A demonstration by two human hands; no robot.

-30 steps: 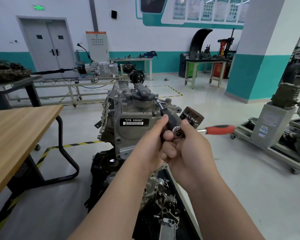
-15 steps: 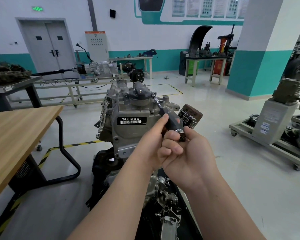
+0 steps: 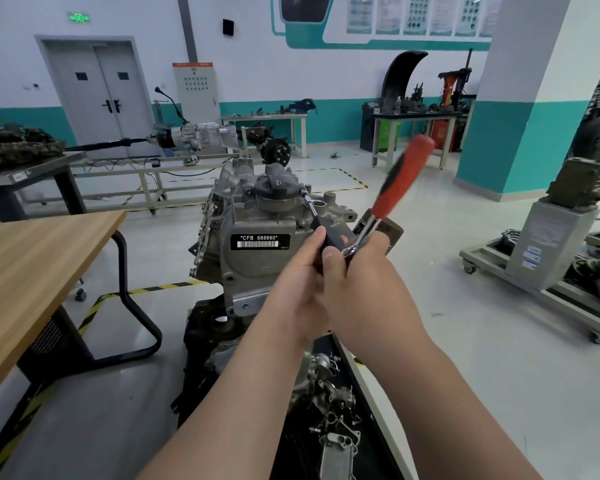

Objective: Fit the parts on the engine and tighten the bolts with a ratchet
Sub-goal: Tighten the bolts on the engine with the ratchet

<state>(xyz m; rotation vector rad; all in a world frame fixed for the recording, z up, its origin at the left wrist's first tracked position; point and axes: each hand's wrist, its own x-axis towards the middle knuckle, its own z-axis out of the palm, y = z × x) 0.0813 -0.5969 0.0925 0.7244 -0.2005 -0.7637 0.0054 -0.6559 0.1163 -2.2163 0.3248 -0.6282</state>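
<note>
Red-handled ratchet [image 3: 400,181], one, handle tilted upward, right hand [image 3: 364,292] gripping its head; left hand [image 3: 297,289] curled round the one extension bar [image 3: 313,212] reaching the single engine's [image 3: 250,268] top.

Table [image 3: 32,258] left — engine [image 3: 253,237] right.

The engine [image 3: 257,265] is grey cast metal and stands upright. It has a black label "*CFB 666660*" on its near face and a round black cap [image 3: 274,188] on top. The ratchet [image 3: 392,194] has a red handle, blurred, tilted up to the right. Its chrome head joins a black extension bar [image 3: 329,239], whose tip meets the engine's top just beside the cap. Small metal parts [image 3: 329,393] lie low in front of the engine.
</note>
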